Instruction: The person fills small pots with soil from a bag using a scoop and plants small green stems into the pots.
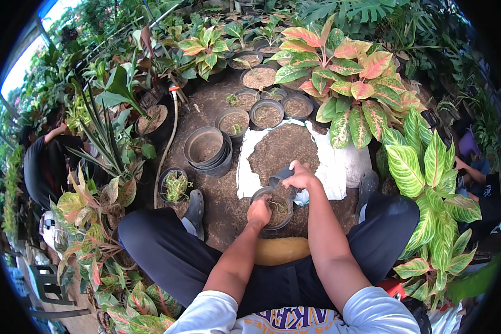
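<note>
A dark plastic pot [275, 227] of soil stands between my legs, with a small green cutting [280, 206] in it. My left hand [259, 211] is at the pot's left side, fingers over the rim beside the cutting. Whether they pinch the stem is hidden. In my right hand [302, 176] is a small dark plastic scoop-like container [280, 175], tilted over the pot, with soil at its lower edge. Just beyond lies an opened white sack [247, 167] heaped with brown soil mix [282, 148].
Stacked empty pots [204, 146] stand left of the sack, near a pot of loose cuttings [175, 185]. Several soil-filled pots [267, 113] sit beyond. A hose [167, 150] runs along the left. Leafy aglaonemas [359, 87] crowd the right. Other people [46, 167] sit at both sides.
</note>
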A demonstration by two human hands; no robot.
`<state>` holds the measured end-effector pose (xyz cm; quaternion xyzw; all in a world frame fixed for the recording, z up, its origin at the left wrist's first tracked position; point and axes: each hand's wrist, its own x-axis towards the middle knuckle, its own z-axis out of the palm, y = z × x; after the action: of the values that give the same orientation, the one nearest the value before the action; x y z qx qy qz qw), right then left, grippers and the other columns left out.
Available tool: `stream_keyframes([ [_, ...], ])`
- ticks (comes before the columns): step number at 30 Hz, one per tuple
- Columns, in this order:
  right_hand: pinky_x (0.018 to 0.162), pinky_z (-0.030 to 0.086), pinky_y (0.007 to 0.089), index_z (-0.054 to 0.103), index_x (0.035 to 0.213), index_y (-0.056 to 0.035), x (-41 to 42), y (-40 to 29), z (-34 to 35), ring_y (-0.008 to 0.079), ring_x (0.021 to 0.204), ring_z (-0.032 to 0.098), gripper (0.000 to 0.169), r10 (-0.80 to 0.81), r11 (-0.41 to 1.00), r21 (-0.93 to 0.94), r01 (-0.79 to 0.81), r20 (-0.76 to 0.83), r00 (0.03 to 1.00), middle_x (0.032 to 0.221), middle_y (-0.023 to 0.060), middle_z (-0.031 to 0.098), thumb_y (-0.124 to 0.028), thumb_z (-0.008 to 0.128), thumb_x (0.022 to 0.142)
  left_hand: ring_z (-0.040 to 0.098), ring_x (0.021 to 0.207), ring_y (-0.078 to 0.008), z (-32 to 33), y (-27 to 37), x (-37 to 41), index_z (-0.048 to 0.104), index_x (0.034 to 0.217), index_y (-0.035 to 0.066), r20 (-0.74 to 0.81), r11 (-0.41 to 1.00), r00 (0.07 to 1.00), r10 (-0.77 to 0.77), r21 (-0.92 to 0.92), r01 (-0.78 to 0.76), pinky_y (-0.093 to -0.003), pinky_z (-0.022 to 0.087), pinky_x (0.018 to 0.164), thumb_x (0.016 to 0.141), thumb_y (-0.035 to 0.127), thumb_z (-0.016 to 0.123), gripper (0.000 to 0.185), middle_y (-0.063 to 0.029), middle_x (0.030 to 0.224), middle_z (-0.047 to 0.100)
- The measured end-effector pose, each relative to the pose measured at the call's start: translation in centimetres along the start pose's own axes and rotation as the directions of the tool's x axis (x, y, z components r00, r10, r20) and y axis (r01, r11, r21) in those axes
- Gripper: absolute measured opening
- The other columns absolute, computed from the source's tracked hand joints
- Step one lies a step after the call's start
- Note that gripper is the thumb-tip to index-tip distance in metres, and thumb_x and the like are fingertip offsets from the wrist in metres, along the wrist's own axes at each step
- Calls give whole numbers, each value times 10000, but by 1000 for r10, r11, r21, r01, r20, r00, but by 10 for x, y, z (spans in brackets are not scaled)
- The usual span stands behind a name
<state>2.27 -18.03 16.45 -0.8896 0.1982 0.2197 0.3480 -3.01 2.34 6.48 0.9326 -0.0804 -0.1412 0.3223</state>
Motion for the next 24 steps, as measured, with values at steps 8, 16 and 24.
stream_keyframes([
  [8, 1081, 467, 448, 531, 1397, -249, 7, 5, 10, 444, 1287, 511, 891, -24, 997, 69, 31, -99, 995, 1394, 244, 406, -287, 868, 574, 653, 1070, -422, 3, -2, 0, 679, 1207, 131, -22, 1000, 999, 25, 5, -25, -508, 521, 921, 933, 101, 536, 311, -238, 1111, 695],
  [16, 1092, 452, 416, 563, 1369, -210, 5, 2, 19, 400, 1263, 518, 853, -165, 980, 92, 175, -107, 980, 1329, 199, 441, -272, 895, 586, 671, 1070, -398, -2, 3, -2, 698, 1200, 173, -7, 998, 1000, -16, 53, 16, -497, 534, 932, 943, 148, 567, 289, -190, 1124, 712],
  [24, 1116, 428, 420, 557, 1352, -189, 2, -2, 22, 407, 1299, 477, 850, -217, 963, 146, 227, -79, 973, 1325, 194, 420, -281, 916, 587, 672, 1044, -416, -10, 11, -3, 744, 1126, 153, -15, 994, 995, -94, 47, 95, -490, 531, 928, 938, 168, 605, 234, -226, 1059, 716],
])
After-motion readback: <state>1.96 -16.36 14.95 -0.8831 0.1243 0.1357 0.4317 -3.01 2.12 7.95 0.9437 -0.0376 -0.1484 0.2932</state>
